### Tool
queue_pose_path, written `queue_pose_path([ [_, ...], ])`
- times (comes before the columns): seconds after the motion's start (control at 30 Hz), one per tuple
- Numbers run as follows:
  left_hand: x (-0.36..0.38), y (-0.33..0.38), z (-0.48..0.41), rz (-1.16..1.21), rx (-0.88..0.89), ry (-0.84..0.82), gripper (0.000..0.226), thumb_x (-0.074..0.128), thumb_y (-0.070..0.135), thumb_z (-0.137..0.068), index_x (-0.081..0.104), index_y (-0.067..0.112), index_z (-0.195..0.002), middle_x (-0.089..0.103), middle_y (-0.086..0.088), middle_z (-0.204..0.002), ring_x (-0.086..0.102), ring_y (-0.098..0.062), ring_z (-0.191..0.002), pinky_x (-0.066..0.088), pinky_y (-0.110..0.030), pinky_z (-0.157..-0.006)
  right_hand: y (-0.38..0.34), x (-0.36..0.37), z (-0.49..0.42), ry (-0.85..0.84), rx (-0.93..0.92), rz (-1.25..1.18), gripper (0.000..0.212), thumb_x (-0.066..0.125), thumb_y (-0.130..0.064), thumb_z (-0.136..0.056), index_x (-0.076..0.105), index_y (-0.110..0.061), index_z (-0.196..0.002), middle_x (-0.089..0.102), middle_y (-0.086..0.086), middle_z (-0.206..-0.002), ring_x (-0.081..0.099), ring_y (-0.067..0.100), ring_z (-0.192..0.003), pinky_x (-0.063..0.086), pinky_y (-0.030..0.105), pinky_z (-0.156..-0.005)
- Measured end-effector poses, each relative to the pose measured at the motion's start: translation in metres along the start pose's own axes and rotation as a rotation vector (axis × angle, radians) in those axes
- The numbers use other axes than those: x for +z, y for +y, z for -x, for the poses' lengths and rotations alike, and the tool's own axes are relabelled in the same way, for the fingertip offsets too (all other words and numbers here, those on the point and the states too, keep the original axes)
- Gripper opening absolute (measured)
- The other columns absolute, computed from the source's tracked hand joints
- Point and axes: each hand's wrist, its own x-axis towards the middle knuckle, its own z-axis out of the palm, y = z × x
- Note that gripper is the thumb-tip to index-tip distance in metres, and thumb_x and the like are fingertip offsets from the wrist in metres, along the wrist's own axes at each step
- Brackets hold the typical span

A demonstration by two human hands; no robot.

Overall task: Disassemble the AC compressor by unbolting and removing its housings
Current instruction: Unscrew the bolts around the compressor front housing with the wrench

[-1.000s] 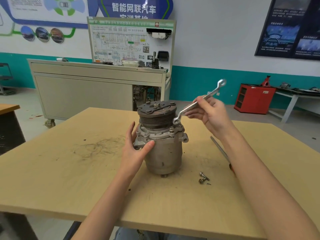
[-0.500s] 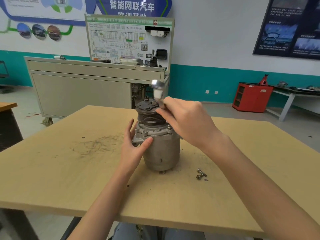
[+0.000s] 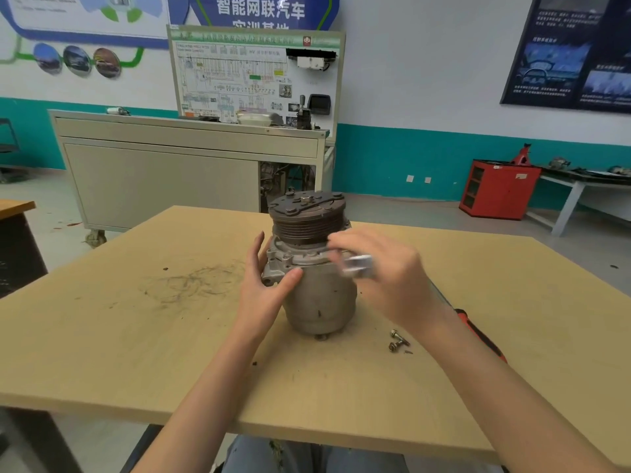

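**Wrench slip risk at compressor flange**

AC compressor (image 3: 317,268) stands upright mid-bench (image 3: 170,353), pulley end up. Left hand (image 3: 263,288) braces its left side, fingers straight, thumb pressed on the flange. Right hand (image 3: 386,278) is curled round a motion-blurred wrench (image 3: 356,264) at the compressor's right; can't tell if it's seated on a bolt head. Likely risks: a half-seated wrench slips, rounds the bolt or hits the thumb; one-hand bracing lets the body twist or tip. Loose bolts (image 3: 397,340) front-right of the compressor could roll.
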Motion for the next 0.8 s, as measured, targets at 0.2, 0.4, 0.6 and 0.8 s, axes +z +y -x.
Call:
queue_pose_path([
  [0.2,-0.002,0.001,0.000,-0.039,-0.007,-0.001,0.102,0.069,0.068,-0.056,0.025,0.046,-0.146,0.045,0.028,-0.126,0.043,0.028,-0.106,0.039,0.001,-0.078,0.049,-0.005,0.004,0.144,0.964,-1.129,0.017,0.032,0.000,-0.098,0.046,-0.011,-0.099,0.072,0.011,-0.085,0.069,0.025,-0.074,0.056,0.029,-0.068],
  [0.4,-0.001,0.000,0.000,-0.025,-0.002,0.010,0.098,0.074,0.057,-0.062,0.026,0.042,-0.146,0.049,0.022,-0.126,0.048,0.027,-0.103,0.041,0.002,-0.076,0.085,0.016,-0.023,-0.093,1.201,-1.372,0.020,0.026,-0.003,-0.097,0.042,-0.012,-0.089,0.068,0.009,-0.067,0.065,0.017,-0.057,0.051,0.021,-0.049],
  [0.6,-0.001,0.002,0.000,-0.023,0.005,0.014,0.102,0.069,0.066,-0.056,0.026,0.043,-0.146,0.041,0.037,-0.121,0.043,0.032,-0.101,0.039,0.005,-0.073,0.081,0.001,-0.030,-0.010,1.132,-1.275,0.025,0.030,-0.005,-0.099,0.051,-0.007,-0.086,0.072,0.013,-0.075,0.070,0.021,-0.066,0.055,0.023,-0.056],
  [0.8,-0.001,0.001,0.000,-0.035,-0.018,0.006,0.103,0.069,0.067,-0.055,0.026,0.046,-0.146,0.047,0.022,-0.130,0.045,0.024,-0.108,0.041,-0.004,-0.082,0.042,-0.037,-0.044,-0.087,0.725,-0.489,0.015,0.053,-0.013,-0.094,0.063,-0.006,-0.085,0.072,0.011,-0.081,0.071,0.017,-0.066,0.058,0.024,-0.059],
])
